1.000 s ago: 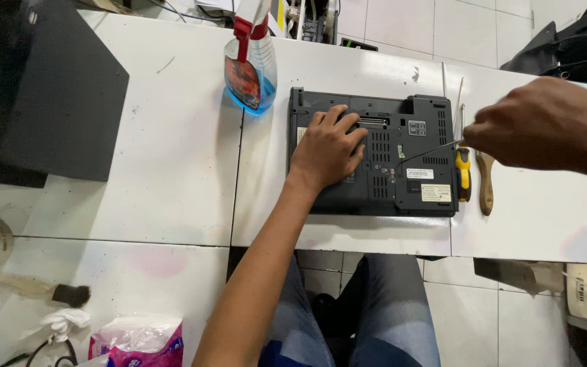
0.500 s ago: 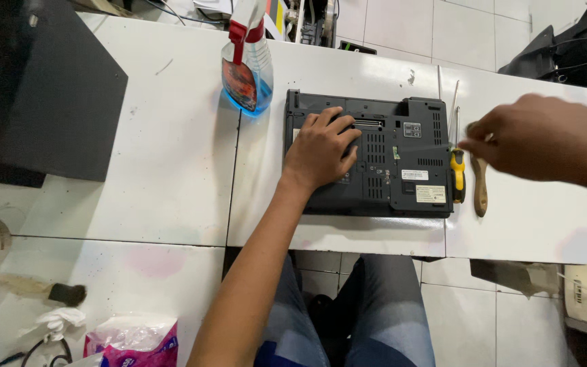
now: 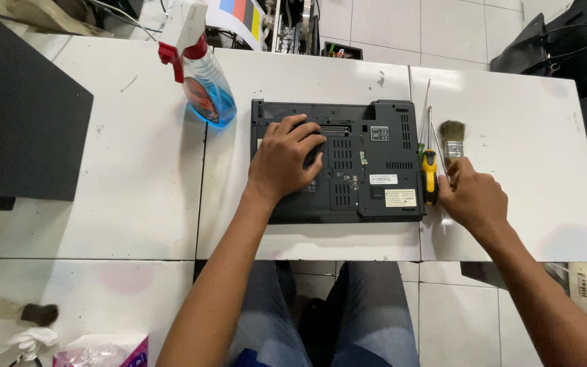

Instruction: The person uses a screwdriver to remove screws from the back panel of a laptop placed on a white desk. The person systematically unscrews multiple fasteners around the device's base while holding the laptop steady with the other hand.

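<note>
A black laptop (image 3: 368, 170) lies upside down on the white table (image 3: 137, 170). My left hand (image 3: 283, 160) rests flat on its base, fingers spread near the battery edge. My right hand (image 3: 473, 197) sits on the table just right of the laptop, fingers curled. It covers the handle of a paint brush (image 3: 452, 136), whose bristles point away from me. A thin metal shaft (image 3: 436, 139) also runs in under its thumb. Which of the two it grips I cannot tell. A yellow-handled screwdriver (image 3: 430, 175) lies between that hand and the laptop.
A spray bottle of blue liquid with a red trigger (image 3: 205, 88) stands left of the laptop's far corner. A black panel (image 3: 22, 115) covers the table's left end. Black bags (image 3: 565, 41) sit on the floor at far right. My knees (image 3: 334, 312) are below the table's near edge.
My right hand came off the laptop, where it held a thin screwdriver, and dropped to the tools on the right. My left hand stayed on the laptop.
</note>
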